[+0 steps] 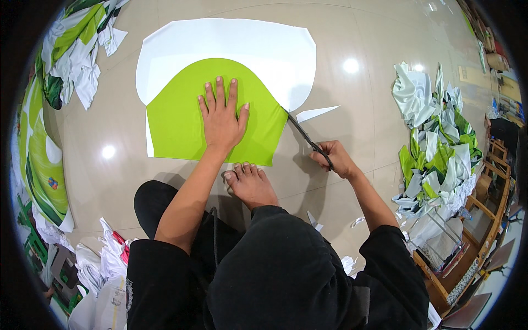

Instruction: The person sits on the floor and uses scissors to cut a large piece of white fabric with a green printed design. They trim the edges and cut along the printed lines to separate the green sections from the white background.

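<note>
A lime-green fabric piece (pixel 176 124) with a rounded top lies flat on the floor. White fabric (pixel 225 38) borders it along the far side, with a thin white strip at its left edge. My left hand (pixel 223 121) rests palm down on the green piece, fingers stretched out and slightly spread. In my right hand (pixel 340 158) is a pair of black scissors (pixel 301 131), my fingers wrapped round the handles. The scissors' tips touch the right edge of the green piece, where the white fabric meets it. Beside the blades lies a narrow, pointed white offcut (pixel 317 113).
My bare foot (pixel 250 184) is at the near edge of the green piece. Heaps of green and white fabric lie at the right (pixel 437 148) and far left (pixel 80 47). A wooden frame (pixel 487 220) stands at the right; a white sack (pixel 107 302) sits near left.
</note>
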The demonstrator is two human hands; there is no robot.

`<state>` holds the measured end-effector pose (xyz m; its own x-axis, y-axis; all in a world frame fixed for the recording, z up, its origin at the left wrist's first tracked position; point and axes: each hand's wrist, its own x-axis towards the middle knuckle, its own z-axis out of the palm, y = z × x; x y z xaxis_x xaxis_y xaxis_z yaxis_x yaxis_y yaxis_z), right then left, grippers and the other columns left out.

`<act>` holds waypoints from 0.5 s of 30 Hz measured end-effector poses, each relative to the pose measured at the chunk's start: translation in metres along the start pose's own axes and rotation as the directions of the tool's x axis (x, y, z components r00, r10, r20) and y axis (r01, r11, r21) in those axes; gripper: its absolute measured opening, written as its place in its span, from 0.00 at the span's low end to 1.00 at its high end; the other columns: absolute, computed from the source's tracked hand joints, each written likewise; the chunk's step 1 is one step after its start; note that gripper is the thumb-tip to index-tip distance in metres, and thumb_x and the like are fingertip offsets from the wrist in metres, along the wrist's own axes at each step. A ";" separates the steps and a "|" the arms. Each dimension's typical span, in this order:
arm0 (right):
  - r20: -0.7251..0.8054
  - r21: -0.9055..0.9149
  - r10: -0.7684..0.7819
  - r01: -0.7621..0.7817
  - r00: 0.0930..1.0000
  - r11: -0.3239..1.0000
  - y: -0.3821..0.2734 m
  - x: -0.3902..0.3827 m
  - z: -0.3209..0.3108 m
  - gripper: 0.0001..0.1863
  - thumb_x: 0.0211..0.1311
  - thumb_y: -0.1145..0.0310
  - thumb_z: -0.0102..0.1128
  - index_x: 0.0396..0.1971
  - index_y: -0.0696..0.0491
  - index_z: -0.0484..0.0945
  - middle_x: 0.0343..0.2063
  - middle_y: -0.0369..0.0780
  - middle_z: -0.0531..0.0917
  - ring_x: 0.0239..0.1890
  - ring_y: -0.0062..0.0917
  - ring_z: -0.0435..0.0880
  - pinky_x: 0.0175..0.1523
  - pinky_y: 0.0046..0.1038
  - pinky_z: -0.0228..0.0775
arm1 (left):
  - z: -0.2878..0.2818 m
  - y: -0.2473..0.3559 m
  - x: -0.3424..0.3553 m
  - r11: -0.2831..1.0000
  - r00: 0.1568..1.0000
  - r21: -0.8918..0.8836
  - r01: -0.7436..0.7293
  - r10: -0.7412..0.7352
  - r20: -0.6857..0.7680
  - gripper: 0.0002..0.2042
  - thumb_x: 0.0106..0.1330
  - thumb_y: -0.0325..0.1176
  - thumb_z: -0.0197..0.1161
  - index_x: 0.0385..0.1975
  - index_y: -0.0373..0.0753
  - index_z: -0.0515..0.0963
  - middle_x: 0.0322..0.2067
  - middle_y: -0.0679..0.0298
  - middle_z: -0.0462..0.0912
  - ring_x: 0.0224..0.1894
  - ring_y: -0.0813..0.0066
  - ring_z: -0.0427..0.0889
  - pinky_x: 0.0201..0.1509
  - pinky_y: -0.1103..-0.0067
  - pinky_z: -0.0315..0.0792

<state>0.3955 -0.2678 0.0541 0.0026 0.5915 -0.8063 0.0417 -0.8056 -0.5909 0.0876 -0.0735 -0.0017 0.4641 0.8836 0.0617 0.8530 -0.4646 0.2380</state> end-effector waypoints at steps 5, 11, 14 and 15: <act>-0.016 -0.011 0.014 -0.015 1.000 1.000 -0.003 -0.004 0.005 0.18 0.67 0.56 0.79 0.23 0.50 0.82 0.18 0.29 0.77 0.18 0.14 0.73 0.25 0.22 0.65 | 0.000 0.000 0.000 1.000 1.000 0.004 -0.001 0.001 -0.002 0.35 0.84 0.54 0.53 0.87 0.49 0.61 0.86 0.45 0.56 0.87 0.32 0.49 0.86 0.37 0.44; -0.014 -0.042 -0.016 0.015 1.000 0.999 -0.012 0.004 0.007 0.19 0.66 0.56 0.79 0.23 0.51 0.82 0.18 0.30 0.77 0.19 0.15 0.74 0.26 0.23 0.65 | 0.000 0.000 0.001 1.000 1.000 0.009 -0.003 0.003 0.000 0.35 0.84 0.54 0.53 0.86 0.48 0.61 0.85 0.44 0.55 0.87 0.32 0.49 0.86 0.37 0.44; -0.015 -0.010 -0.018 0.018 1.000 1.000 -0.012 0.006 0.010 0.18 0.67 0.57 0.78 0.23 0.51 0.81 0.17 0.30 0.76 0.19 0.14 0.74 0.26 0.23 0.65 | 0.000 -0.001 0.000 1.000 1.000 0.006 -0.003 0.003 0.003 0.35 0.84 0.54 0.53 0.86 0.47 0.62 0.85 0.44 0.55 0.87 0.31 0.49 0.86 0.37 0.44; -0.013 -0.008 -0.016 0.016 1.000 1.000 -0.013 0.006 0.010 0.18 0.67 0.57 0.78 0.23 0.50 0.81 0.17 0.30 0.76 0.19 0.14 0.73 0.26 0.23 0.64 | 0.000 0.000 0.000 1.000 1.000 0.004 -0.003 0.003 0.002 0.34 0.84 0.54 0.53 0.86 0.47 0.62 0.85 0.44 0.55 0.87 0.31 0.49 0.86 0.37 0.44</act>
<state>0.3846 -0.2540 0.0563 0.0149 0.6047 -0.7963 0.0494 -0.7959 -0.6034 0.0877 -0.0731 -0.0018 0.4674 0.8819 0.0610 0.8523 -0.4678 0.2341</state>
